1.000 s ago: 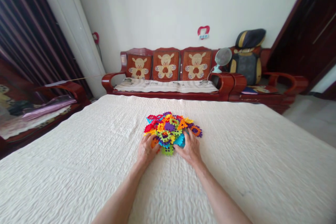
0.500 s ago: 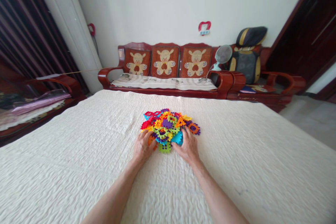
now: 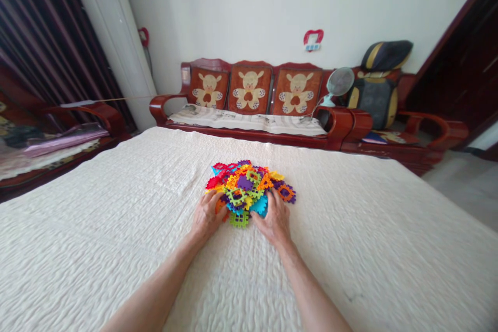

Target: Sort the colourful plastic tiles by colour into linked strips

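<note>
A heap of interlocking plastic building pieces [image 3: 245, 182] with toothed edges lies in front of me, in red, orange, yellow, green, purple and blue. My left hand [image 3: 206, 216] rests against the heap's near left side, its thumb and fingers apart beside an orange piece [image 3: 220, 206]. On the near right side, my right hand [image 3: 275, 217] is spread around a light blue piece [image 3: 259, 206], touching the heap. Between both hands a green window-shaped piece [image 3: 239, 219] sticks out toward me. Some fingertips are hidden against the pieces.
A cream quilted cover [image 3: 128, 228] spreads under the heap. Beyond its far edge stands a wooden sofa [image 3: 249, 135] with bear cushions [image 3: 251, 88]. A small fan [image 3: 340, 83] and a chair with a massage pad [image 3: 375, 98] are at the right.
My view has shifted slightly, so the background sits further right. Both hands stay at the sides of the heap, and the pieces show no clear rearrangement.
</note>
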Motion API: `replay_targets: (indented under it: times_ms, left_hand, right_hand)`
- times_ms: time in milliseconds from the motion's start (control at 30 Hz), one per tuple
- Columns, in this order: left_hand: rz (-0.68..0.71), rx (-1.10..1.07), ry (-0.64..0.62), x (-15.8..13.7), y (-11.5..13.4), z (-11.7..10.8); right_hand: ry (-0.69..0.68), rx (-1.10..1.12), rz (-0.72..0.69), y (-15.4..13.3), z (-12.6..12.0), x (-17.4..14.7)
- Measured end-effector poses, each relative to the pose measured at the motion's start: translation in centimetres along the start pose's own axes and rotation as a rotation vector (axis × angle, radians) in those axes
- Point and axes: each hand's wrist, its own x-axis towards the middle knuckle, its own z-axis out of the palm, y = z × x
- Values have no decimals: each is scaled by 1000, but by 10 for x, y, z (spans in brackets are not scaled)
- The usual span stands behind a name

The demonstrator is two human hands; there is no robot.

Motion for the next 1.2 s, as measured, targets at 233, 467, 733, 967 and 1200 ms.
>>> replay_targets:
  times_ms: [233, 467, 733, 967, 1200]
  left_hand:
    - [-4, -49, 19, 1, 1, -2]
    - [-25, -87, 35, 3, 4, -3]
    - [-103, -253, 133, 6, 1, 0]
    - [-123, -297, 185, 4, -4, 5]
    - [-117, -315, 172, 3, -3, 3]
  right_hand:
    - [48, 105, -81, 2, 1, 0]
    - [243, 307, -42, 11, -2, 3]
    - [204, 184, -295, -29, -21, 10]
    - [-26, -62, -232, -61, -8, 49]
    - [19, -23, -242, -63, 1, 31]
